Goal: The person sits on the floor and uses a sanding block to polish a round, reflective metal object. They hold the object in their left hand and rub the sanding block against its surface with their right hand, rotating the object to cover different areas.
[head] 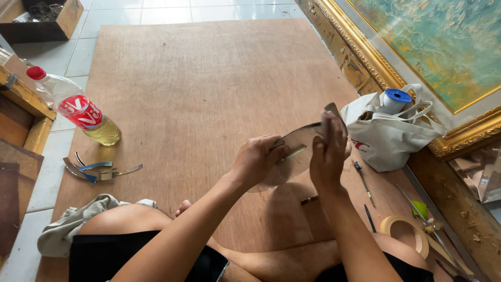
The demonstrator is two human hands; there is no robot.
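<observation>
Seen from above, seated on a brown plywood sheet (pixel 209 78) laid over a tiled floor, knees near the bottom edge. Between both hands, raised above the sheet at centre right: a rounded mirror piece (pixel 292 156), tilted, its face toward the head. Left hand (pixel 258 156) closed on the left edge of the mirror piece, thumb on the front, fingers (pixel 279 149) clamped across the glass. Right hand (pixel 327 154) wrapped over the upper right edge, fingers together and gripping; a grey tool tip (pixel 334 110) poking up just above the knuckles, held or merely behind cannot be told.

To the right, just beside the right hand: a white cloth bag (pixel 389 138) with a blue-capped roll (pixel 395 100) standing in its mouth. Beyond the bag, a gilt picture frame (pixel 365 52) leaning along the right side. Near right on the sheet: a roll of tape (pixel 402 232), a slim cutter (pixel 362 180), a dark pen (pixel 369 218).

Far left, lying at the sheet's edge: a plastic bottle (pixel 78 112) with red cap, red label and yellowish liquid. Nearer, left: curved glass offcuts (pixel 96 169) in a small heap. Near left, beside the thigh: a crumpled grey cloth (pixel 73 224). Top left corner: a wooden box (pixel 42 21) on the tiles.
</observation>
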